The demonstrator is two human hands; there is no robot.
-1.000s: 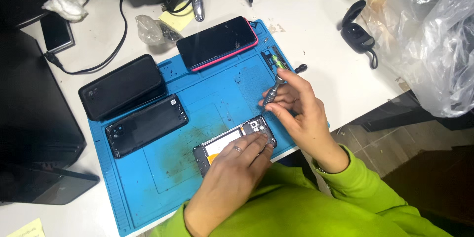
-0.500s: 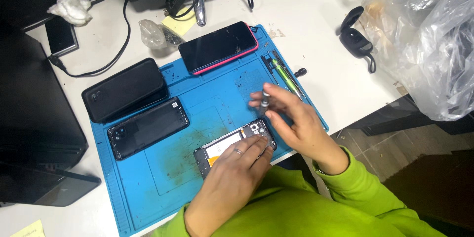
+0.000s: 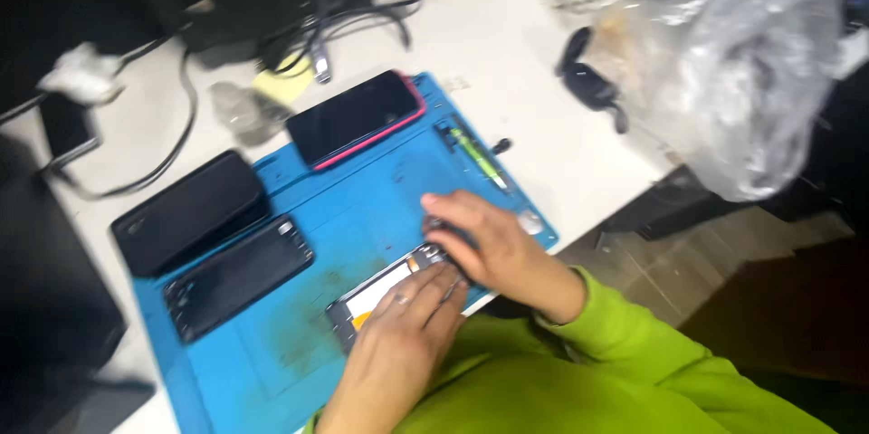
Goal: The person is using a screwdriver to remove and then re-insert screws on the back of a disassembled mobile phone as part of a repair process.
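Left hand (image 3: 398, 343) lies flat on the opened phone (image 3: 385, 287), fingers stretched out, pinning it to the blue mat (image 3: 362, 208) near its front edge. Right hand (image 3: 493, 248) is curled over the phone's top end; too blurry to tell if it's gripping anything. Pink-edged phone (image 3: 358, 117) sits further back.

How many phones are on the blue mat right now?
4: pink-edged phone at the top, black phone overhanging the left edge, dark phone below it, opened phone under both hands. No others visible.
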